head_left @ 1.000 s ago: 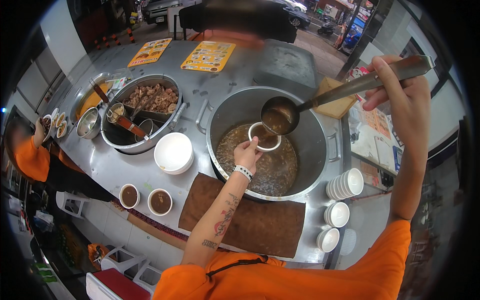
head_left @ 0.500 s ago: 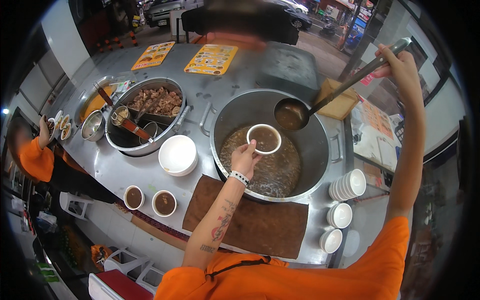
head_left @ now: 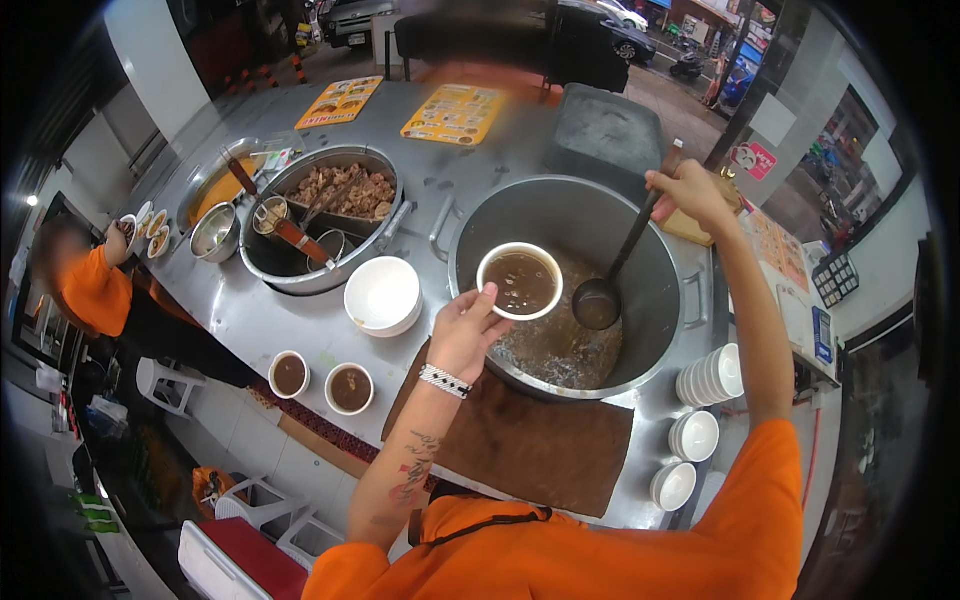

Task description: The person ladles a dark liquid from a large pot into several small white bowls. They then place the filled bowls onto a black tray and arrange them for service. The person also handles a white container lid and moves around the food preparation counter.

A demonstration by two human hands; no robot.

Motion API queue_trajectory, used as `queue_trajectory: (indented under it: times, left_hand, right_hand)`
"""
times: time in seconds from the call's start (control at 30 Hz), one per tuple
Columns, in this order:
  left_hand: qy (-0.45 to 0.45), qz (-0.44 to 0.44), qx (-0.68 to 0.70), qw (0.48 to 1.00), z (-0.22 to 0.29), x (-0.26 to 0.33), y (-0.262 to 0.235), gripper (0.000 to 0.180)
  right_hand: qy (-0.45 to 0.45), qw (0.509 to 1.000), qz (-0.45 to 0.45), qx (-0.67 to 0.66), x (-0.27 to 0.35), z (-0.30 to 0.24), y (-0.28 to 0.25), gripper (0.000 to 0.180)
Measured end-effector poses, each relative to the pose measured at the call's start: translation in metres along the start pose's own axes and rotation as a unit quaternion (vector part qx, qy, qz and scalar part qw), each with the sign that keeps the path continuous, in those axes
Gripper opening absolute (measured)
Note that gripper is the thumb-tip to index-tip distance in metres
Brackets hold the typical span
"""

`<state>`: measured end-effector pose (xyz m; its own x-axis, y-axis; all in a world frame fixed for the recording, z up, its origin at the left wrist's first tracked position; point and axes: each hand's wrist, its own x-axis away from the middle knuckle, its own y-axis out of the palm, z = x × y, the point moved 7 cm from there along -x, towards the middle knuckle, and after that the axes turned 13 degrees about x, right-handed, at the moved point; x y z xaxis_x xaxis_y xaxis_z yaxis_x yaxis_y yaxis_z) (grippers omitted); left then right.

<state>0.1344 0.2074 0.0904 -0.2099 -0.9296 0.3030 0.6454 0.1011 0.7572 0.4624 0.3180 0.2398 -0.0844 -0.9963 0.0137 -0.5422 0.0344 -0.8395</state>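
My left hand (head_left: 468, 335) grips a white bowl (head_left: 521, 284) by its near left rim. Brown soup with small floating bits fills the bowl, which hangs over the near left part of a big metal pot (head_left: 468, 213). Raised above the pot's far right side, my right hand (head_left: 692, 192) is closed round the upper handle of a ladle (head_left: 630, 243). The ladle's bowl is down inside the pot, at the brown broth (head_left: 570, 350). Two small cups of brown soup (head_left: 290, 374) stand on the metal counter to the left.
A stack of white bowls (head_left: 384, 296) stands left of the pot, more white bowls (head_left: 694, 437) at its right. A brown cloth (head_left: 540, 440) lies in front. Farther left are a divided pot of meat (head_left: 345, 190) and a steel bowl (head_left: 214, 235). A person in orange (head_left: 105, 290) holds a bowl.
The ladle has swung down from above the pot's rim into the pot, my right hand lowering with it. My left hand has brought the bowl nearer, and it now looks fuller.
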Motion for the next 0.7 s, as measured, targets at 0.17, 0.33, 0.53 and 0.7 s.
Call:
queue_trajectory:
  times: [0.17,0.33,0.53,0.7]
  left_hand:
    - [0.016,0.011,-0.024,1.000,0.020,0.032,-0.017,0.038]
    - [0.037,0.034,0.004,0.999,0.031,0.059,-0.030,0.036]
    - [0.051,0.063,0.017,0.997,0.035,0.092,-0.050,0.031]
    - [0.063,0.087,0.037,0.994,0.033,0.118,-0.066,0.033]
  right_hand:
    - [0.010,1.000,-0.008,0.008,0.000,0.019,0.070,0.031]
    - [0.027,0.998,-0.023,-0.056,-0.008,0.023,0.138,0.028]
    - [-0.015,0.996,-0.071,-0.058,-0.023,-0.005,0.206,0.022]
    - [-0.063,0.994,-0.086,-0.036,-0.034,-0.046,0.244,0.025]
